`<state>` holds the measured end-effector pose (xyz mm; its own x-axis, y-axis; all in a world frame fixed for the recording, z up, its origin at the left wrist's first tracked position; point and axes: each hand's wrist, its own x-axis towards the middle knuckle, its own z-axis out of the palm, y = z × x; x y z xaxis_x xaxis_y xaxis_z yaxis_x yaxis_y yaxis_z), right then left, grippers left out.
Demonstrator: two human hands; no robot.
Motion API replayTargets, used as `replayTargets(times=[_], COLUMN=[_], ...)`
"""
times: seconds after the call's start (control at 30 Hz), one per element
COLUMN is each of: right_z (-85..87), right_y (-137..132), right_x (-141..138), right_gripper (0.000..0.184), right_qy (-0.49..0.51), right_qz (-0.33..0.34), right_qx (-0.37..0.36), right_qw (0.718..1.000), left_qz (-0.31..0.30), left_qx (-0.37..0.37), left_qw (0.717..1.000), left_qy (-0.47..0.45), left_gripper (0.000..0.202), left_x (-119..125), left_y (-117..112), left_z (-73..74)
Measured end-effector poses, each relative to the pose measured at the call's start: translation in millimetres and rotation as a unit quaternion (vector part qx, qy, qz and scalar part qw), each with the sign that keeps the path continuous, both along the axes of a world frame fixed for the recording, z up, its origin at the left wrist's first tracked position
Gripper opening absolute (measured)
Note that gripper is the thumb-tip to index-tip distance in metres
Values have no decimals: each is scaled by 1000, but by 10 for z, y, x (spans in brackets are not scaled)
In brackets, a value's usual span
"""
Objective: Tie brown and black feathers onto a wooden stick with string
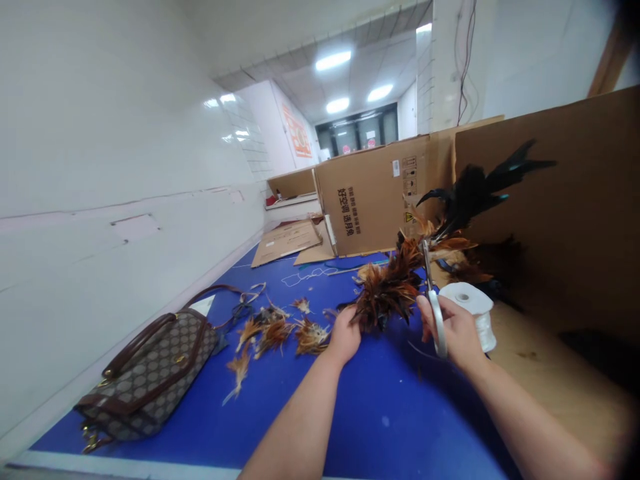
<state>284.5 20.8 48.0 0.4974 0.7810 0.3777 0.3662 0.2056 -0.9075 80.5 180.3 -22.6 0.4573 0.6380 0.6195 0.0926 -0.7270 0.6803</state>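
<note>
"Gripping anything just now?"

"Yes, with both hands. The fingers of my left hand (345,335) are closed around the near end of a bushy bundle of rust-brown and black feathers (386,297). The fingers of my right hand (456,331) are curled around a pair of metal scissors (434,301) with white handle loops, the blades pointing up and away from me. How far apart the blades stand, I can't tell."

"And where is the bundle, exactly?"

"Between my two hands. It slants away from my left fingers over the blue surface (380,413), its far end just beside the scissor blades; whether they touch it, I can't tell. A glossy black plume with a greenish sheen (473,197) rises past the tips, in front of the brown cardboard (555,220) on my right."

"Count things for me."

"One bundle, one pair of scissors and one white spool (475,303), the spool just beside my right hand. One patterned grey-brown handbag with dark leather trim (165,363), well off to my left. Several loose tufts of tan feathers (310,337) lie between the bag and my left hand; some overlap, so I can't give their number. One upright cardboard panel with black printing (380,193) stands beyond the bundle."
</note>
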Motion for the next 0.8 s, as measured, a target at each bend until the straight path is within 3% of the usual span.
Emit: replayTargets(times=[0.23, 0.5, 0.8], right_z=[3, -58, -55], right_y=[-11, -13, -4], right_x=[-99, -130, -118], right_gripper=[47, 41, 38], right_qy=[11, 5, 25], right_qz=[27, 68, 56], right_qx=[-8, -3, 0], right_qw=[1000, 998, 998], left_qz=[-17, -15, -24], left_qx=[-36, -11, -48], left_qw=[999, 1000, 998], left_qy=[-6, -7, -29], left_gripper=[24, 30, 30], left_x=[6, 16, 28], left_y=[-64, -12, -11], left_z=[55, 3, -28])
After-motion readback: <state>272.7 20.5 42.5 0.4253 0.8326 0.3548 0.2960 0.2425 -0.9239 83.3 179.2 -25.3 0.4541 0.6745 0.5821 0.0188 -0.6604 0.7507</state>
